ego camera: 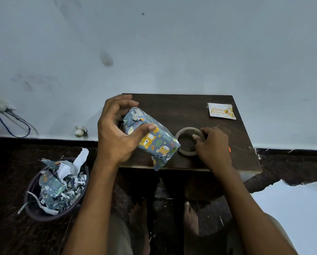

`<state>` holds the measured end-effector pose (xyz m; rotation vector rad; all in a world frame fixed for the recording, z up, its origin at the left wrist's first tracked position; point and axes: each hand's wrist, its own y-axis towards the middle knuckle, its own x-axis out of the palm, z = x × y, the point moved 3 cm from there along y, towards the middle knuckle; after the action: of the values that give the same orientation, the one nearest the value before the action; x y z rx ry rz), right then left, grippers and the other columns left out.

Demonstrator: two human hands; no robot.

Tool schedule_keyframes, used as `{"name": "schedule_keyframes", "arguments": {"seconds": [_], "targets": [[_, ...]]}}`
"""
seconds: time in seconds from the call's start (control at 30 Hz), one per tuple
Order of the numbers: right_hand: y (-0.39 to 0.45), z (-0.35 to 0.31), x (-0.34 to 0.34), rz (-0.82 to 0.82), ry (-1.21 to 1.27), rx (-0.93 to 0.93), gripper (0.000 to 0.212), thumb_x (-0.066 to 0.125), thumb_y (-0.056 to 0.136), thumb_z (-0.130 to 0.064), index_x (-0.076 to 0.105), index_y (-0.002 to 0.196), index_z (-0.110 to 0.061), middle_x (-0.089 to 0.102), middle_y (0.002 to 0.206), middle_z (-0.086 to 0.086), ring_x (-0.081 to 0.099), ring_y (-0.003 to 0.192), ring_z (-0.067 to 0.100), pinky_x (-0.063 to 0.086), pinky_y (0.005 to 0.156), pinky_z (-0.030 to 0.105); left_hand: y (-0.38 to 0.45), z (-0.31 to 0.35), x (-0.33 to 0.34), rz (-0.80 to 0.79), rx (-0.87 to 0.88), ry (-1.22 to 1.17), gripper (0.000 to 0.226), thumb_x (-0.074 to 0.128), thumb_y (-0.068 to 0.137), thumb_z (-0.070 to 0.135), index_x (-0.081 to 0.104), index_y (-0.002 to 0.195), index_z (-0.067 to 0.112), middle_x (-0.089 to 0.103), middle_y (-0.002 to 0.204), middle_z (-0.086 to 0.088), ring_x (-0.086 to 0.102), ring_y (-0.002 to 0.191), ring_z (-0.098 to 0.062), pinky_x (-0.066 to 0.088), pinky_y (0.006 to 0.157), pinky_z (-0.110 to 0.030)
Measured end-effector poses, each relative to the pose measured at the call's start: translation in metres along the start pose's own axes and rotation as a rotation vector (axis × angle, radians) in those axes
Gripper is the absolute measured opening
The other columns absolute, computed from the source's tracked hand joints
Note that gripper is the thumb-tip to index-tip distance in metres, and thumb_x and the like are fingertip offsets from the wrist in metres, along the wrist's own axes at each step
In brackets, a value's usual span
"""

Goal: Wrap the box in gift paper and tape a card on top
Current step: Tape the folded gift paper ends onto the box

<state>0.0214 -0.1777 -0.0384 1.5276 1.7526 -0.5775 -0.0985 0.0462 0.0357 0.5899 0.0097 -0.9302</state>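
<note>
Left hand [117,133] gripped wrapped box [151,138], long axis pointing toward tape roll [188,141]; right hand [212,144] pinched roll's rim, touching box end.

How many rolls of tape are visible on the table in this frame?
1. The clear, ring-shaped tape roll lies flat on the dark wooden table, under the right hand's fingers, beside the animal-print wrapped box. None appear elsewhere.

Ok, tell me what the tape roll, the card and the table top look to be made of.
Tape roll: seemingly clear plastic tape on a pale cardboard-like ring; the dark table shows through its hole.
Birthday card: white paper or thin card, matte, printed in gold lettering.
Table top: dark brown wood or laminate, dull finish; the grain is too dim to tell.
</note>
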Motion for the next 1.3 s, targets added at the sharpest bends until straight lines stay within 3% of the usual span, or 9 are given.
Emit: {"name": "schedule_keyframes", "arguments": {"seconds": [0.27, 0.37, 0.53, 0.73, 0.83, 0.97, 1.13, 1.2, 1.3], "targets": [[-0.013, -0.012, -0.003, 0.061, -0.147, 0.015, 0.037, 0.068, 0.091, -0.021, 0.065, 0.125, -0.005, 0.06, 0.129, 0.011, 0.049, 0.123, 0.028, 0.041, 0.086, 0.034, -0.002, -0.003, 0.006, 0.012, -0.073, -0.166, 0.049, 0.092, 0.06, 0.04, 0.061, 0.088, 0.013, 0.062, 0.127, -0.009, 0.068, 0.11, -0.024, 0.057, 0.089, -0.04], [-0.019, -0.026, -0.007, 0.194, 0.193, -0.082, 0.032, 0.068, 0.093, -0.026, 0.071, 0.122, -0.011, 0.068, 0.119, 0.003, 0.059, 0.113, 0.015, 0.044, 0.087, 0.023, -0.002, -0.003, 0.011, 0.022, -0.077, -0.199, 0.04, 0.09, 0.063, 0.037, 0.062, 0.082, 0.018, 0.065, 0.124, -0.01, 0.069, 0.109, -0.025, 0.058, 0.087, -0.039], [-0.036, -0.052, 0.008, -0.221, 1.02, -0.08, 0.054, 0.051, 0.093, -0.052, 0.067, 0.124, -0.01, 0.073, 0.113, 0.012, 0.07, 0.107, 0.029, 0.056, 0.09, 0.042, -0.007, 0.001, 0.026, 0.121, -0.151, -0.309, 0.037, 0.084, 0.071, 0.033, 0.057, 0.076, 0.008, 0.071, 0.112, -0.012, 0.073, 0.099, -0.021, 0.056, 0.079, -0.028], [-0.037, -0.062, 0.006, -0.324, 1.293, -0.044, 0.073, 0.07, 0.081, -0.044, 0.054, 0.134, 0.004, 0.059, 0.13, 0.032, 0.066, 0.114, 0.037, 0.057, 0.091, 0.044, -0.01, -0.008, 0.027, 0.48, -0.47, -0.405, 0.04, 0.08, 0.085, 0.035, 0.049, 0.068, 0.016, 0.065, 0.067, 0.005, 0.062, 0.061, -0.005, 0.051, 0.062, -0.023], [-0.033, -0.059, 0.002, -0.348, 1.268, -0.096, 0.064, 0.068, 0.083, -0.032, 0.054, 0.137, -0.001, 0.06, 0.138, 0.022, 0.06, 0.125, 0.04, 0.051, 0.103, 0.056, -0.011, -0.023, 0.023, 0.522, -0.714, -0.46, 0.042, 0.076, 0.086, 0.047, 0.051, 0.071, 0.017, 0.063, 0.057, 0.005, 0.06, 0.054, -0.014, 0.053, 0.059, -0.033], [-0.037, -0.063, -0.005, -0.398, 1.093, -0.213, 0.068, 0.07, 0.083, -0.025, 0.048, 0.144, -0.006, 0.061, 0.139, 0.007, 0.065, 0.121, 0.022, 0.054, 0.091, 0.031, -0.015, -0.028, 0.022, 0.431, -0.958, -0.478, 0.035, 0.069, 0.091, 0.052, 0.064, 0.087, 0.018, 0.07, 0.061, 0.003, 0.067, 0.055, -0.016, 0.059, 0.064, -0.037], [-0.044, -0.067, -0.003, -0.424, 0.938, -0.328, 0.084, 0.077, 0.078, -0.034, 0.04, 0.15, -0.013, 0.053, 0.146, 0.001, 0.051, 0.136, 0.023, 0.05, 0.105, 0.038, -0.019, -0.033, 0.019, 0.342, -1.128, -0.528, 0.041, 0.062, 0.094, 0.056, 0.07, 0.104, 0.017, 0.078, 0.097, -0.012, 0.075, 0.082, -0.033, 0.062, 0.06, -0.051], [-0.043, -0.068, -0.004, -0.442, 0.953, -0.343, 0.089, 0.082, 0.075, -0.028, 0.038, 0.151, -0.013, 0.053, 0.144, 0.001, 0.054, 0.133, 0.026, 0.053, 0.098, 0.04, -0.018, -0.031, 0.019, 0.264, -1.199, -0.592, 0.047, 0.05, 0.099, 0.057, 0.068, 0.106, 0.014, 0.078, 0.086, -0.012, 0.074, 0.073, -0.032, 0.058, 0.044, -0.046], [-0.043, -0.07, -0.005, -0.34, 0.881, -0.332, 0.095, 0.092, 0.068, -0.02, 0.04, 0.147, -0.018, 0.06, 0.134, -0.006, 0.062, 0.121, 0.022, 0.056, 0.09, 0.035, -0.019, -0.027, 0.023, 0.175, -1.264, -0.645, 0.047, 0.038, 0.104, 0.055, 0.064, 0.088, 0.018, 0.073, 0.06, -0.009, 0.066, 0.073, -0.032, 0.059, 0.053, -0.04]]}}
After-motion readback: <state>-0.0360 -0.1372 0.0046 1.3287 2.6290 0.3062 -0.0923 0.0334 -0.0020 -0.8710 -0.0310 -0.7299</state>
